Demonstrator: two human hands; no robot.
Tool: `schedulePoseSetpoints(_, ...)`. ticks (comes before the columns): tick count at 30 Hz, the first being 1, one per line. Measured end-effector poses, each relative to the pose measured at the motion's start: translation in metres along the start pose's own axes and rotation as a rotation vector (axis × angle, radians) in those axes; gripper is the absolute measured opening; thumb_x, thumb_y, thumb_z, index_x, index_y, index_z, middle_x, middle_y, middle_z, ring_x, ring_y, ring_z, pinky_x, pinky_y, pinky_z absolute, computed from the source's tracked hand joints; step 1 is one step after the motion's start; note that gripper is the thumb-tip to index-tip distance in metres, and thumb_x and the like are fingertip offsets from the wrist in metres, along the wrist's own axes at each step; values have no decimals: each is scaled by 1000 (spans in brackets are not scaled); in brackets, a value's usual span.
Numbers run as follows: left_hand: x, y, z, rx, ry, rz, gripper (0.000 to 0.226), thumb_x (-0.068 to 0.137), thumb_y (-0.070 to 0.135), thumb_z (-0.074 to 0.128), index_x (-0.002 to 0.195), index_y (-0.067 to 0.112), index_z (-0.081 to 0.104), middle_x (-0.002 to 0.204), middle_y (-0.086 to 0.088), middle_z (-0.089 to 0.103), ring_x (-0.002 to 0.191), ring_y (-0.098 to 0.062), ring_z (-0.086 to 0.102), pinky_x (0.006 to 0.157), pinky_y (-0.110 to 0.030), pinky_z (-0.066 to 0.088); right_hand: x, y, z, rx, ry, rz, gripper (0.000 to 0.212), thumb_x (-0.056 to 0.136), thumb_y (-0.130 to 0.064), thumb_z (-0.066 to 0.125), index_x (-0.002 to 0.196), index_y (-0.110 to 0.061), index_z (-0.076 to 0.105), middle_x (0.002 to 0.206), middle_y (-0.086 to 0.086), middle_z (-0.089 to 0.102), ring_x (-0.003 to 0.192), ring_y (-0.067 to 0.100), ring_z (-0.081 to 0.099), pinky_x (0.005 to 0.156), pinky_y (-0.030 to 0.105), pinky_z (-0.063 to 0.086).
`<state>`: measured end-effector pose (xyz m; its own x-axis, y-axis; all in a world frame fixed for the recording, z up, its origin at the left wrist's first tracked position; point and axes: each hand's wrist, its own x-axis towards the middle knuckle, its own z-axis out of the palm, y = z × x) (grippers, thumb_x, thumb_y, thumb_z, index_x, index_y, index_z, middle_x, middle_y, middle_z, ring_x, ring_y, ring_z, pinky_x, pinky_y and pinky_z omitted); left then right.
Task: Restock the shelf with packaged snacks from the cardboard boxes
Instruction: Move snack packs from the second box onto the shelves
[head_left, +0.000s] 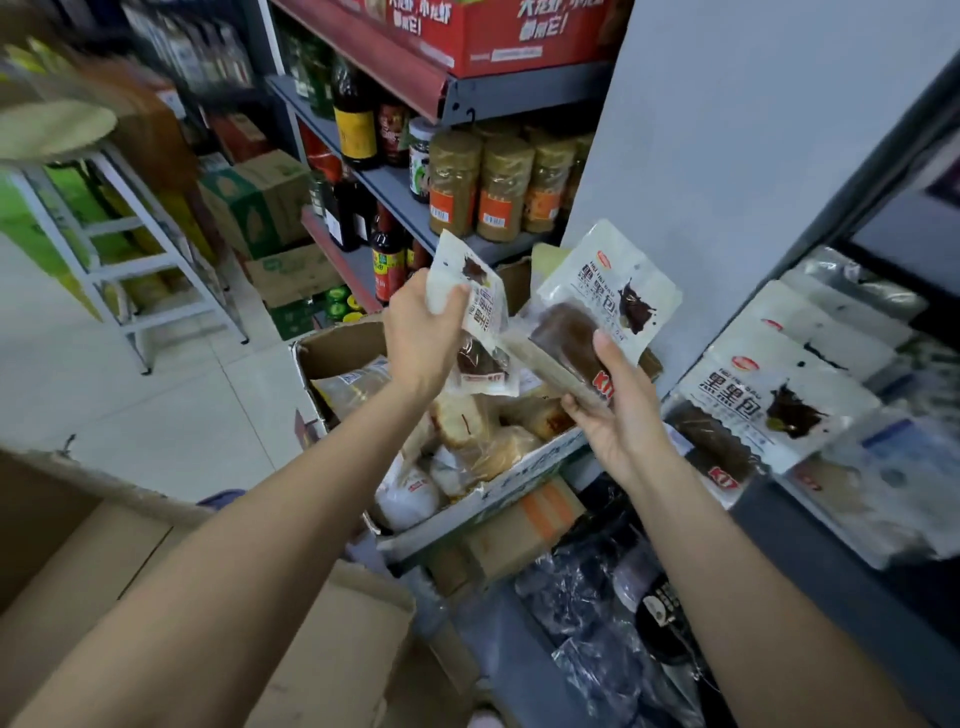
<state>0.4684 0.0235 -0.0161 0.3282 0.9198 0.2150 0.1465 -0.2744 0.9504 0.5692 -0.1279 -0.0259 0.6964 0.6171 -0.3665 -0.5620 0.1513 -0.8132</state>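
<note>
Here, each hand's grip holding a snack packet, tiled floor (171, 415), grey shelf (524, 93)

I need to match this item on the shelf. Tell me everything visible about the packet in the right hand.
The packet is a glossy white plastic pouch with black characters, a dark splash graphic and a clear window showing a dark brown loaf. It is sealed, tilted, and raised above the open cardboard box. The right hand grips its lower end.
</note>
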Motion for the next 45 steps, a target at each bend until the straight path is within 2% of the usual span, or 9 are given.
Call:
schedulePoseSetpoints(10, -102, 83, -22, -261, -305, -59, 20, 95, 10, 46, 113, 7, 55, 110, -7, 62, 102, -19, 59, 91, -35, 48, -148, -19, -50, 73, 149, -166, 47, 76, -35, 72, 116, -16, 57, 120, 10, 63, 99, 25, 61, 60, 28, 53)
schedulePoseSetpoints(14, -144, 108, 11, -264, -373, -93, 30, 96, 9, 39, 124, 4, 49, 123, -11, 58, 113, -25, 54, 99, -38, 42, -193, -42, -93, -46, 284, -308, 48, 74, -35, 75, 115, -20, 57, 115, 2, 67, 106, 22, 63, 83, 36, 53)
schedulePoseSetpoints(18, -193, 131, 57, -168, -438, -131, 22, 93, 11, 38, 83, 25, 51, 86, 2, 56, 93, -26, 49, 82, -37, 36, -223, -61, -148, -118, 540, -434, 31, 75, -35, 75, 101, -26, 61, 109, -2, 69, 105, 17, 65, 101, 45, 47)
schedulePoseSetpoints(21, -227, 148, 93, -130, -502, -96, 36, 92, 12, 37, 117, -11, 48, 102, -30, 55, 110, -46, 49, 91, -50, 40, -232, -74, -195, -130, 709, -525, 41, 81, -28, 72, 119, -19, 57, 117, -1, 65, 107, 14, 62, 102, 35, 46)
schedulePoseSetpoints(26, -265, 164, 144, -179, -705, -168, 34, 97, 9, 36, 129, 5, 46, 102, -4, 61, 85, -8, 56, 72, -5, 43, -220, -97, -267, -194, 941, -584, 44, 88, -16, 61, 129, -8, 47, 116, 2, 56, 107, 17, 53, 88, 21, 37)
schedulePoseSetpoints(31, -286, 152, 188, -233, -754, -153, 45, 98, 13, 41, 140, 0, 37, 145, -13, 42, 131, -23, 42, 107, -30, 29, -176, -101, -325, -495, 901, -549, 38, 91, -14, 61, 125, -2, 49, 120, 12, 60, 111, 27, 57, 84, 23, 40)
schedulePoseSetpoints(36, -286, 140, 213, -271, -731, -92, 44, 98, 7, 39, 140, -3, 35, 135, -15, 51, 121, -23, 50, 98, -27, 36, -122, -116, -351, -692, 800, -607, 40, 93, -19, 58, 128, -5, 47, 127, 13, 59, 116, 29, 55, 97, 34, 43)
schedulePoseSetpoints(41, -286, 133, 227, -282, -765, -67, 33, 99, 6, 38, 131, -1, 43, 123, -23, 52, 106, -32, 57, 92, -40, 44, -86, -119, -369, -885, 711, -244, 58, 93, -31, 56, 142, -11, 33, 141, 14, 47, 126, 31, 48, 98, 32, 40)
schedulePoseSetpoints(45, -287, 137, 231, -328, -783, -119, 20, 98, 7, 42, 109, 7, 58, 97, -14, 62, 94, -29, 57, 86, -39, 44, -130, -115, -356, -640, 658, -543, 60, 95, -29, 54, 146, -11, 28, 144, 8, 44, 130, 20, 43, 100, 22, 33)
